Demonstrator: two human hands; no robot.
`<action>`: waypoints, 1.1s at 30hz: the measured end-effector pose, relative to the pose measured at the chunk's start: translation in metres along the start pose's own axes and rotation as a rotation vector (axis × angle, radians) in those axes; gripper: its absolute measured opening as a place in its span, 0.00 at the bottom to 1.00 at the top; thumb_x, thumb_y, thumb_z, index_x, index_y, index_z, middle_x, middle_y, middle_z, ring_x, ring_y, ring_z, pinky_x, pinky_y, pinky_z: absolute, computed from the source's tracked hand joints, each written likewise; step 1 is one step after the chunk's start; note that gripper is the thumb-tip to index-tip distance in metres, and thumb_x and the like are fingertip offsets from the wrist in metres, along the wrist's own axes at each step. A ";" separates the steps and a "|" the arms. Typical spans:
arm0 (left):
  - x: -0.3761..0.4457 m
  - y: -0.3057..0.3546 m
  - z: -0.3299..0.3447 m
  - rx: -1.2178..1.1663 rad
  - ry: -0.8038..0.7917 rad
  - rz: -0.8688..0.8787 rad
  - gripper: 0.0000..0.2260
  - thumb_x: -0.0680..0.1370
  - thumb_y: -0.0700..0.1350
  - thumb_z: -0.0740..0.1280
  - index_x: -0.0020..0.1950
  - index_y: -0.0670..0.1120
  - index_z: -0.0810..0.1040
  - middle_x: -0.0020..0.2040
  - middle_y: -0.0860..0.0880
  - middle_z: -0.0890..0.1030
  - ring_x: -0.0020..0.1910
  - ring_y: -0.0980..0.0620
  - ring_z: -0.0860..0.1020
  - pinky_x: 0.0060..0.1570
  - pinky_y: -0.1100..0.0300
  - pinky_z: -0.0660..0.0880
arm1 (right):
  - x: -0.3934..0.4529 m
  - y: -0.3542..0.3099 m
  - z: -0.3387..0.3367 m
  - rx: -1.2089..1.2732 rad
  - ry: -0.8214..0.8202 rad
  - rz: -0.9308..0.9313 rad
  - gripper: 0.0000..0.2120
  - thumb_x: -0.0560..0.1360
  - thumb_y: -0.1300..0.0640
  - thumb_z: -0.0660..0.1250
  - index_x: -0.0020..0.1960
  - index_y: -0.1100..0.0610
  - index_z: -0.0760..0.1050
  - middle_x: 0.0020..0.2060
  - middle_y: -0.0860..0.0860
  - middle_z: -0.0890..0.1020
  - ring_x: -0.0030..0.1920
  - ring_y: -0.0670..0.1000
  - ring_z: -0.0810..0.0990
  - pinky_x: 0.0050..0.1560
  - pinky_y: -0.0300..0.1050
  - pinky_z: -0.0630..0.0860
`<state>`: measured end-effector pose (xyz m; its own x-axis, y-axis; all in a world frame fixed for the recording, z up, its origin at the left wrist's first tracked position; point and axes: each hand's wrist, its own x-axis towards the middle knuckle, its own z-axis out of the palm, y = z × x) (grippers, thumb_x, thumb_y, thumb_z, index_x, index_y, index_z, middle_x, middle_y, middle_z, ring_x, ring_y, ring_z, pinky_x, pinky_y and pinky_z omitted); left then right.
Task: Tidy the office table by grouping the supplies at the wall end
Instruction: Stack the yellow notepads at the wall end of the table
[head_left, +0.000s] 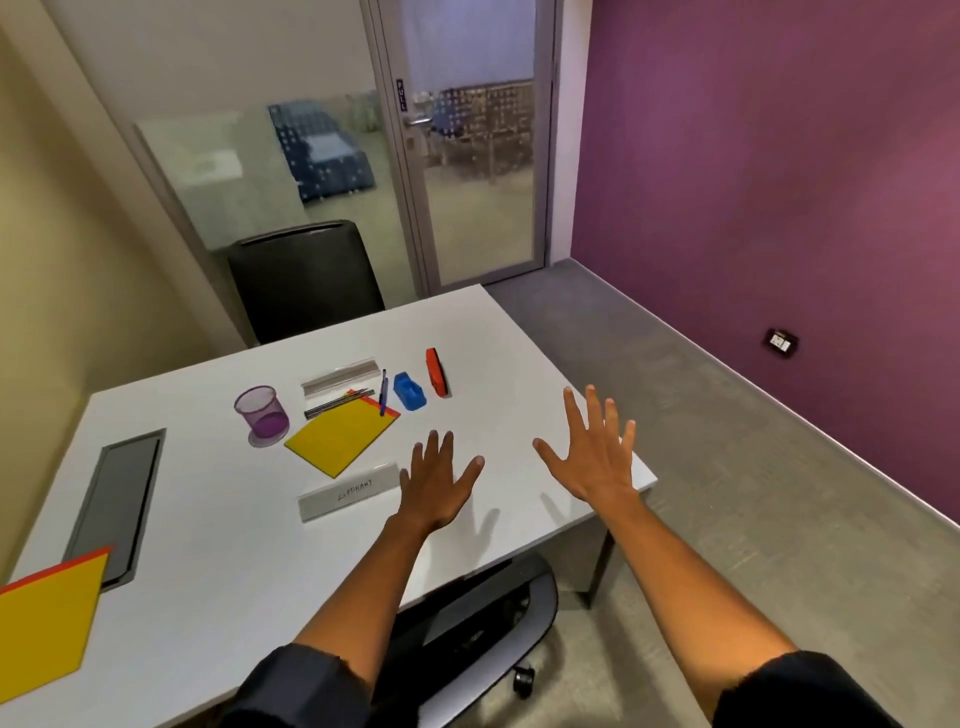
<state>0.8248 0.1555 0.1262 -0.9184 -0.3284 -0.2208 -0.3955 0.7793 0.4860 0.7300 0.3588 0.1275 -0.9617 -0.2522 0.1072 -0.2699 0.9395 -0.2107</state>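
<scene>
Both hands, left hand and right hand, hover fingers spread; the light, stiff nameplate should lift by its ends.

Both arms are reaching forward, bare below dark sleeves. The left hand is spreading its fingers flat, palm down; the right hand is fanning wide too (slightly higher, holding nothing).

Head view. Both hands, left hand and right hand, are spread flat above the white table, holding nothing. At 11 o'clock from the left hand lie a yellow folder, purple cup, blue stapler and red eraser.
</scene>
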 end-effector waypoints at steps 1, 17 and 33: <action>0.008 0.005 0.005 0.002 -0.008 -0.005 0.34 0.78 0.67 0.49 0.79 0.52 0.45 0.79 0.49 0.42 0.78 0.45 0.41 0.73 0.38 0.42 | 0.006 0.005 0.003 0.000 -0.011 -0.003 0.42 0.73 0.27 0.49 0.77 0.46 0.37 0.78 0.53 0.42 0.78 0.61 0.44 0.73 0.66 0.46; 0.170 -0.029 0.048 -0.058 0.031 -0.337 0.35 0.77 0.67 0.49 0.79 0.52 0.44 0.79 0.49 0.42 0.78 0.45 0.41 0.73 0.39 0.43 | 0.170 -0.020 0.099 0.041 -0.218 -0.323 0.42 0.71 0.27 0.51 0.78 0.45 0.42 0.78 0.53 0.44 0.78 0.61 0.48 0.72 0.67 0.49; 0.221 -0.066 0.035 -0.134 0.179 -0.636 0.35 0.78 0.67 0.49 0.79 0.51 0.45 0.79 0.49 0.42 0.78 0.45 0.42 0.73 0.39 0.45 | 0.254 -0.118 0.175 0.025 -0.512 -0.633 0.42 0.73 0.29 0.53 0.78 0.46 0.41 0.78 0.51 0.44 0.78 0.59 0.50 0.74 0.63 0.52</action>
<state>0.6488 0.0505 0.0157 -0.4893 -0.7938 -0.3611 -0.8477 0.3356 0.4109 0.5094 0.1434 0.0093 -0.5271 -0.8142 -0.2432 -0.7648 0.5793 -0.2818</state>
